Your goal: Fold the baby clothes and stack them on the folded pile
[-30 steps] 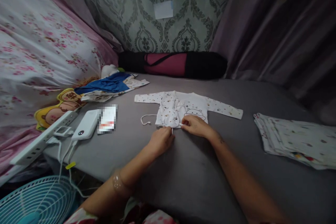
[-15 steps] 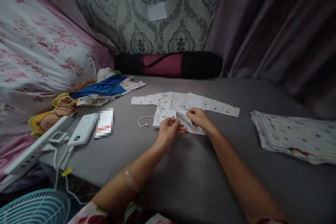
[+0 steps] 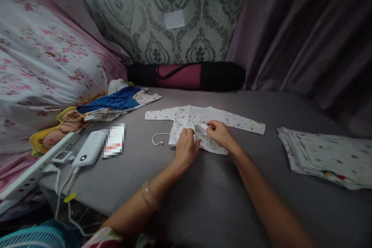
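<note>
A small white baby shirt (image 3: 200, 113) with a tiny scattered print lies spread on the grey bed, both sleeves stretched out sideways. Its white tie cord (image 3: 161, 135) trails off the left side. My right hand (image 3: 221, 135) pinches a raised edge of the front panel, and the cloth gapes a little below it. Over the lower front, back upward, is my left hand (image 3: 186, 148), its fingers curled down onto the fabric. Those fingertips are partly hidden, and whether they also hold a tie I cannot tell.
Folded printed cloths (image 3: 325, 155) lie at the right. To the left are a white power bank (image 3: 89, 149), a blurred packet (image 3: 114, 139), a power strip (image 3: 37, 166) and blue-and-white clothes (image 3: 116, 100). A black-and-maroon long bag (image 3: 180, 75) lies along the wall.
My left hand has turned from palm-side inward to back upward and now lies over the shirt's front. My right hand still pinches the panel edge, which is lifted into a fold.
</note>
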{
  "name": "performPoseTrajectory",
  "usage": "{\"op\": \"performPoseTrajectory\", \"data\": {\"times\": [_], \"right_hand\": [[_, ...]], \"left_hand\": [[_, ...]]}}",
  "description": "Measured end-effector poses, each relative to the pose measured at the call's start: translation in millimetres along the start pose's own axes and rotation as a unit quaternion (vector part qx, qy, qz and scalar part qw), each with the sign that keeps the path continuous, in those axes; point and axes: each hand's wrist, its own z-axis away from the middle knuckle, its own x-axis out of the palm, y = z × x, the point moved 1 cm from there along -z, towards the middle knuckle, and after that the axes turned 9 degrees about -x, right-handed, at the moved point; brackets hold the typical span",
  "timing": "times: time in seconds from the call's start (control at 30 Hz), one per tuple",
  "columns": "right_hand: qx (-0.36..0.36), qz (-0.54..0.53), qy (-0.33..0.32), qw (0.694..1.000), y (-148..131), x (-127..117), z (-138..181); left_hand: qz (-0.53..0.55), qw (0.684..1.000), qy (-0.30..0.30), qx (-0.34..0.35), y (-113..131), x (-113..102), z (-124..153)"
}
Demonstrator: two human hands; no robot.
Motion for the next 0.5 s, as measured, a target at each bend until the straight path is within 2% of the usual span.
{"op": "performPoseTrajectory", "data": {"times": [0.07,0.23,0.4,0.5], "right_hand": [[-0.006,-0.002,0.004,1.000,0,2,-1],[-0.018,-0.036,0.055,0.998,0,6,-4],[-0.026,-0.104,0.100,0.989,0,5,-9],[-0.047,-0.124,0.101,0.986,-4,5,-9]], "left_hand": [[-0.043,0.999,-0.006,-0.011,-6,-3,-9],[-0.073,0.994,-0.072,-0.040,-14,-2,-26],[-0.037,0.998,-0.040,-0.021,-9,-3,-36],[-0.007,0.999,-0.051,0.000,-6,3,-37]]}}
